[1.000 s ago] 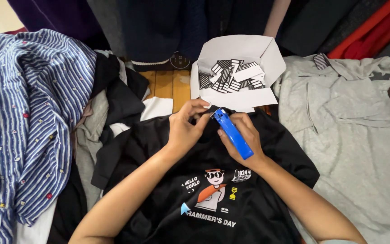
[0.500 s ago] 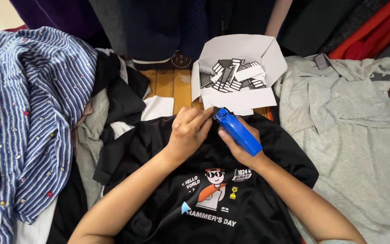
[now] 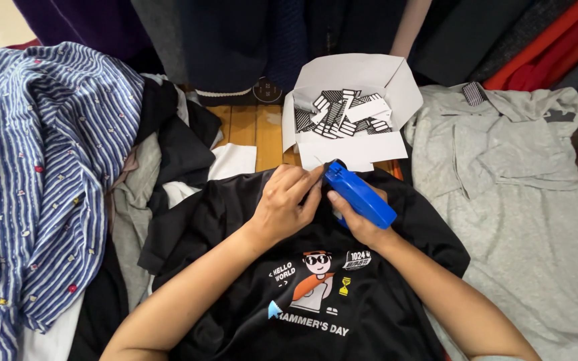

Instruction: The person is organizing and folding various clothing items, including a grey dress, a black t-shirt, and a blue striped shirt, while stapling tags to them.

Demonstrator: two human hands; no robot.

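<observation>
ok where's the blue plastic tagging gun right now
In the head view, centre: the blue plastic tagging gun is in the right hand, at the black t-shirt collar, below the white cardboard box.

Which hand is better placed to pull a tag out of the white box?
Probably the left hand. It only pinches the collar of the black T-shirt, just below the white box, while the right hand is wrapped around the blue tagging gun.

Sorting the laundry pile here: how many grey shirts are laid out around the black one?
2 that I can tell. One grey shirt lies spread at the right; another grey garment is bunched left of the black T-shirt, partly under the striped shirt. More may be buried.
</observation>
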